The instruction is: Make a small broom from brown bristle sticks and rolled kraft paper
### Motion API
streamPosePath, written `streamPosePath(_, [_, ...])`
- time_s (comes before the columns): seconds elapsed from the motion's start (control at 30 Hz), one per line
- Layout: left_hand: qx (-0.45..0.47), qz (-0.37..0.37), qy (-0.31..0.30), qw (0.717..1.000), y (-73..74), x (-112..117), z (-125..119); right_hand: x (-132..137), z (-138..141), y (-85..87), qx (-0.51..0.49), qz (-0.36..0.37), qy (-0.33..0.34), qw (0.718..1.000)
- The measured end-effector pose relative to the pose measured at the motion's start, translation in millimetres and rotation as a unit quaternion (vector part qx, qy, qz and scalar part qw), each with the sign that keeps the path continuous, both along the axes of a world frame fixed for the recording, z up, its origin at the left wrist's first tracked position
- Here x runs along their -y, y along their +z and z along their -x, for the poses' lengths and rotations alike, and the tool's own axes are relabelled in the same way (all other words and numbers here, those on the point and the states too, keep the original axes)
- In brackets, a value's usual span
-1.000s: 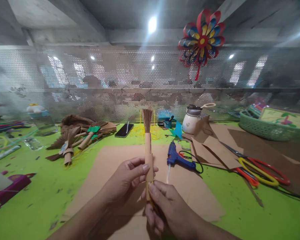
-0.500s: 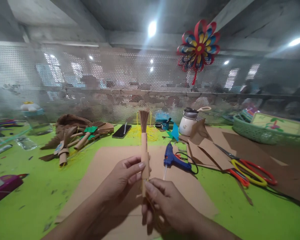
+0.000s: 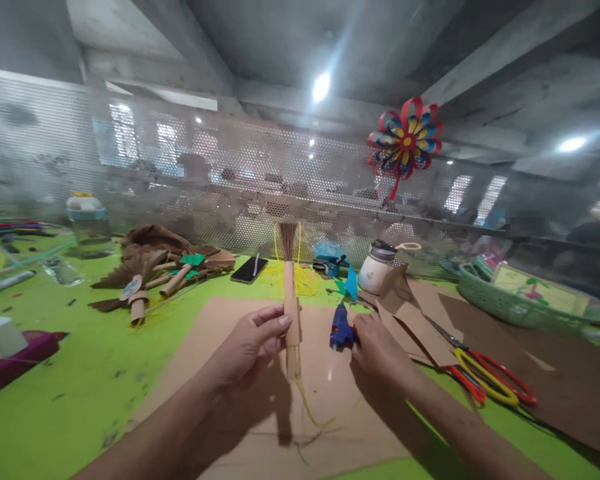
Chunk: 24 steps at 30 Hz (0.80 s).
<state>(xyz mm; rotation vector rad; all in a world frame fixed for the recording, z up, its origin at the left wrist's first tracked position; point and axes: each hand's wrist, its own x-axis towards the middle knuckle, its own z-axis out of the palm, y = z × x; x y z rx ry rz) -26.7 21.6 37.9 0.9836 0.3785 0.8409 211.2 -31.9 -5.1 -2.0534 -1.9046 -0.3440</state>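
Observation:
Upright in my left hand (image 3: 253, 343) is a rolled brown paper tube (image 3: 290, 293), pinched between thumb and fingers. Its top end is cut into a thin fringe, and a strip of paper wraps its middle. Yellow raffia-like strands (image 3: 307, 403) trail from its lower end over the brown paper sheet (image 3: 220, 413). To the right, my right hand (image 3: 380, 347) is closed around the handle of a blue glue gun (image 3: 341, 328), which hides most of that handle. A clear glue stick pokes out at the gun's rear, toward me.
Scissors with red and yellow handles (image 3: 485, 377) lie at right on brown paper pieces (image 3: 420, 327). Behind stand a white jar (image 3: 377, 270), a phone (image 3: 249, 269) and a green basket (image 3: 500, 303). Finished-looking paper pieces (image 3: 137, 300) and a purple power strip (image 3: 27, 357) are at left.
My right hand has let go of the tube's lower end and moved right onto the glue gun. The yellow strands now hang free. My left hand still holds the tube.

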Motion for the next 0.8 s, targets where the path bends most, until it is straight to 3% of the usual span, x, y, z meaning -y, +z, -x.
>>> streamPosePath(0.13, [0.027, -0.007, -0.005, 1.0, 0.2, -0.1, 2.2, -5.5, -2.4, -21.3, 0.001, -0.004, -0.011, 1.0])
streamPosePath(0.23, [0.034, 0.006, -0.002, 0.999, -0.2, -0.5, 1.8, -8.5, -8.4, -26.3, -0.029, -0.017, -0.011, 0.999])
streamPosePath(0.43, [0.012, 0.004, -0.012, 1.0, -6.0, -4.9, 0.1, 4.5, -21.5, -3.1, -0.161, -0.034, 0.048, 0.985])
streamPosePath(0.47, [0.004, 0.004, -0.011, 1.0, -8.2, -5.9, -0.3, 10.0, -21.2, 3.2, -0.202, -0.029, 0.066, 0.977])
streamPosePath(0.53, [-0.015, 0.002, -0.011, 1.0, -12.9, -7.7, -1.2, 21.9, -17.5, 14.3, -0.409, 0.013, 0.095, 0.907])
streamPosePath(0.63, [-0.048, 0.0, -0.001, 0.999, -17.6, -9.4, -2.8, 37.4, -6.0, 25.1, -0.542, 0.03, 0.181, 0.82])
streamPosePath(0.7, [-0.067, -0.006, 0.002, 0.998, -17.5, -9.5, -3.7, 44.6, 2.9, 30.3, -0.547, 0.038, 0.214, 0.808])
streamPosePath(0.8, [-0.084, -0.006, -0.01, 0.996, -14.7, -8.7, -4.4, 51.8, 12.5, 38.3, -0.504, 0.068, 0.195, 0.838])
